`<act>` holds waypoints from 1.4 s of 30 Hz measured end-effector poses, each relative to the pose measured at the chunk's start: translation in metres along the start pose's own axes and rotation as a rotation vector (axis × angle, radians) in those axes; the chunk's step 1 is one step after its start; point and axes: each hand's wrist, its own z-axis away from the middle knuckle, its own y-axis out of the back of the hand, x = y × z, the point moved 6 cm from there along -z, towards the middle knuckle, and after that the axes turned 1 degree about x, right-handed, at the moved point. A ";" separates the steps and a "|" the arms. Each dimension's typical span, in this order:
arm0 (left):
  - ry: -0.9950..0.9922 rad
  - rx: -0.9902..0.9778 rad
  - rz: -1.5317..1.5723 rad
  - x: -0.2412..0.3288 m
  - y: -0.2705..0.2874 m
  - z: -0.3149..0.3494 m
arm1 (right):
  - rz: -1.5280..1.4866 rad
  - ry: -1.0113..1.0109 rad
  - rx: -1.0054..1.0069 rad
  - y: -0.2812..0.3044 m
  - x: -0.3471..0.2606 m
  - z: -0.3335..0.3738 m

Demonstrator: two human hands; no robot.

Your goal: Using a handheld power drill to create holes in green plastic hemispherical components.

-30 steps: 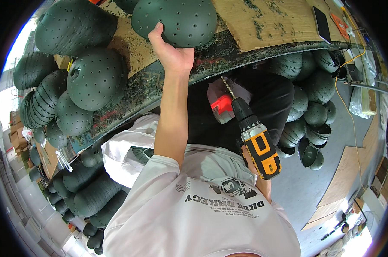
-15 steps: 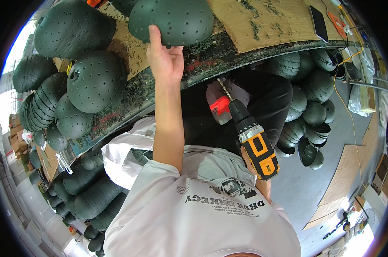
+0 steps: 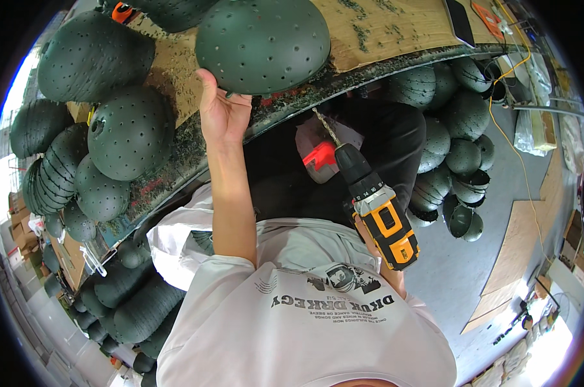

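A dark green perforated dome shell [image 3: 263, 45] rests at the near edge of the workbench, its rounded side toward me. My left hand [image 3: 224, 116] grips its lower left rim; the thumb lies along the outside edge and the fingertips disappear beneath the rim. In my right hand [image 3: 364, 233] is a yellow and black cordless drill [image 3: 387, 222], held low over my lap. Its long twist bit [image 3: 327, 126] points up and left toward the bench edge, apart from the shell. The drill body hides most of the right fingers.
More perforated shells [image 3: 131, 132] crowd the bench's left, with nested stacks [image 3: 147, 309] below. Further shells [image 3: 463, 158] lie on the floor at right. Cardboard [image 3: 395, 32] with green shavings covers the bench; a phone [image 3: 458, 22] and orange cable [image 3: 511, 145] are at right.
My left thumb has shifted from the shell's front face to its left edge. The shell appears turned and slightly nearer. The right hand still holds the drill in much the same pose.
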 end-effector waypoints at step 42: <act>-0.361 0.207 -1.407 0.080 -0.033 -0.040 | 0.442 0.636 0.015 -0.022 -0.060 -0.029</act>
